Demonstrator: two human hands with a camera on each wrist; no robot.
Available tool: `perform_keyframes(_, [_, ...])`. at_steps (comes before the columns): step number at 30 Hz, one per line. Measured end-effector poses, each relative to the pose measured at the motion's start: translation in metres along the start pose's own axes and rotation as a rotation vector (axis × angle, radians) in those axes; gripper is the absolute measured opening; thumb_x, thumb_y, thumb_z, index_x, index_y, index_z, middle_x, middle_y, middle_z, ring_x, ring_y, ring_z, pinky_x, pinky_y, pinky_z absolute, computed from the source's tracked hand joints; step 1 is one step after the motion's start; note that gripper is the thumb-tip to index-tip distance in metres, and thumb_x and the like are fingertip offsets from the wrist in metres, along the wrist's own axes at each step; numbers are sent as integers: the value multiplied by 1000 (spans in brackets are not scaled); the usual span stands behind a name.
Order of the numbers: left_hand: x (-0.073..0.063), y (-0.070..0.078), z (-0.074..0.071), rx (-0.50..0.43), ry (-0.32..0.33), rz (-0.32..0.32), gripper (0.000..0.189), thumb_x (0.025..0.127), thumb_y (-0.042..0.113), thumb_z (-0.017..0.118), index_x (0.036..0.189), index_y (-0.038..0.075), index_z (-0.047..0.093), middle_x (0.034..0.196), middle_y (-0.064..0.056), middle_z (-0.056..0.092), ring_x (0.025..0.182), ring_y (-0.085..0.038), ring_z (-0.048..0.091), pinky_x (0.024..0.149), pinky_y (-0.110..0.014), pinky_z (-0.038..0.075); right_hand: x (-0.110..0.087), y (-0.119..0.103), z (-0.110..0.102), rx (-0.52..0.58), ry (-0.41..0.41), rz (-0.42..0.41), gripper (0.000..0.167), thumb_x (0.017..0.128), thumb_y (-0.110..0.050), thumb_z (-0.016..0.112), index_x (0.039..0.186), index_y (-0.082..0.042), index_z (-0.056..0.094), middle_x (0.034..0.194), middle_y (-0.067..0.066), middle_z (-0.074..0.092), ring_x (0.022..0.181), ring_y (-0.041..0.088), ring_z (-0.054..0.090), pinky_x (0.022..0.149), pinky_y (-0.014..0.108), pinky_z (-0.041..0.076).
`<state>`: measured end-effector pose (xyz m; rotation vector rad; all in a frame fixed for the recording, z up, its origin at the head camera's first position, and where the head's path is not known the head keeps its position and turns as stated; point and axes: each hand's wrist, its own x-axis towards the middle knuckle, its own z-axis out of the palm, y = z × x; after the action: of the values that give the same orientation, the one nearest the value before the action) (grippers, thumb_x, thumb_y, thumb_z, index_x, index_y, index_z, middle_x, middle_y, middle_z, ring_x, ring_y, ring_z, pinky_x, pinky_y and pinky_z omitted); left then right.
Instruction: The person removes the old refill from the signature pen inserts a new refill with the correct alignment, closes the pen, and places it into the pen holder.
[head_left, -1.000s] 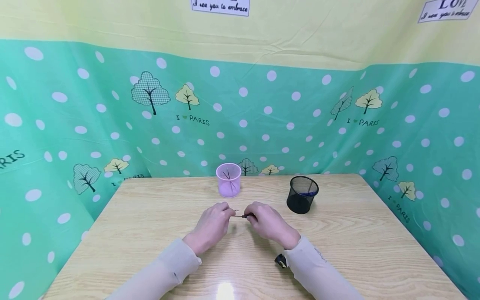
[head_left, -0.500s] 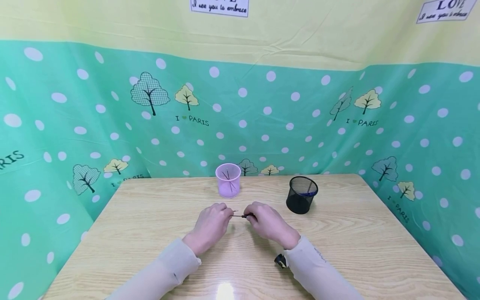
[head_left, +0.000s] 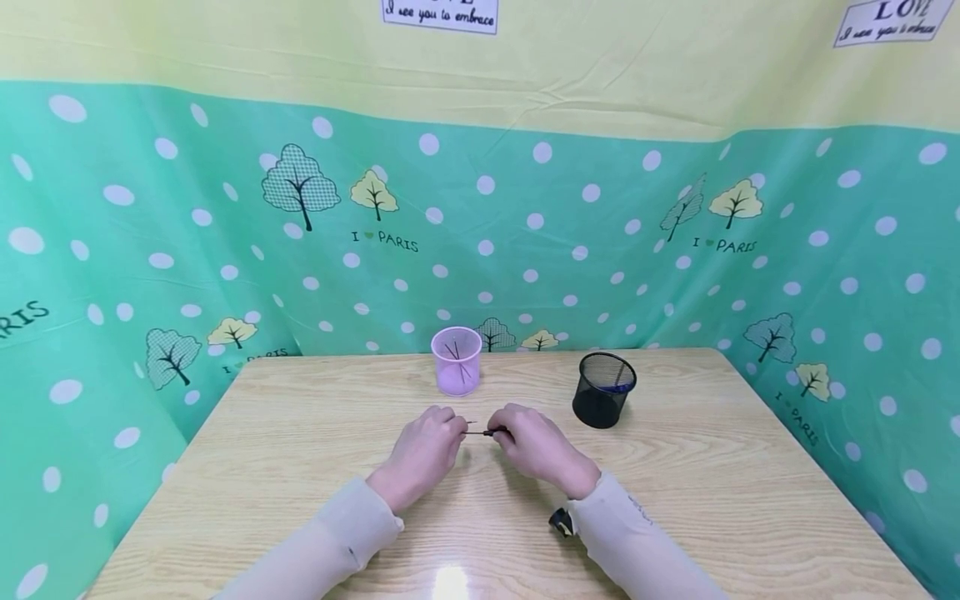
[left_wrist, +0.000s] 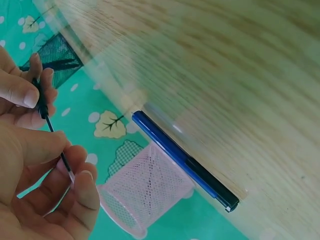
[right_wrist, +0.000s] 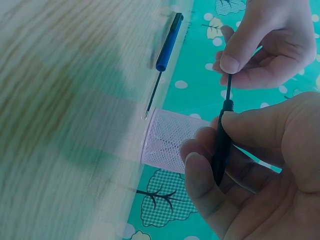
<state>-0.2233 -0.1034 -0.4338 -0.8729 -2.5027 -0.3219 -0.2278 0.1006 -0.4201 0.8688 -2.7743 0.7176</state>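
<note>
My left hand (head_left: 426, 450) pinches a thin dark pen refill (left_wrist: 51, 124) between thumb and fingers. Its far end, pale at the tip, shows between those fingers in the left wrist view. My right hand (head_left: 534, 442) holds a black pen front section (right_wrist: 223, 145), and the refill runs out of it toward the left hand. Beyond the hands lies a blue pen barrel (left_wrist: 170, 145) with a dark clip end. In the right wrist view, a thin dark rod (right_wrist: 154, 92) lies in line with that barrel. The hands mostly hide the barrel in the head view.
A purple mesh cup (head_left: 457, 383) with a few thin dark sticks showing stands behind the hands. To its right is a black mesh cup (head_left: 597, 408) with something blue inside. A small black object (head_left: 561, 522) is by the right cuff. A patterned curtain (head_left: 525, 208) borders the wooden table.
Hardly anything differs. Both hands stay in the same place with the refill and the black section between them; the cups have not moved.
</note>
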Motion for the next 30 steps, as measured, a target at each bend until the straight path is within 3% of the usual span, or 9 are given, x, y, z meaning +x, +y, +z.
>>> perform_keyframes(30, [1, 5, 4, -60, 9, 23, 11, 79, 1, 71, 88, 7, 69, 82, 0, 61, 77, -16, 58, 70, -29, 50, 0, -1, 1, 13, -12, -4, 11, 90, -7, 63, 95, -13, 70, 89, -3, 62, 80, 7, 56, 73, 28, 50])
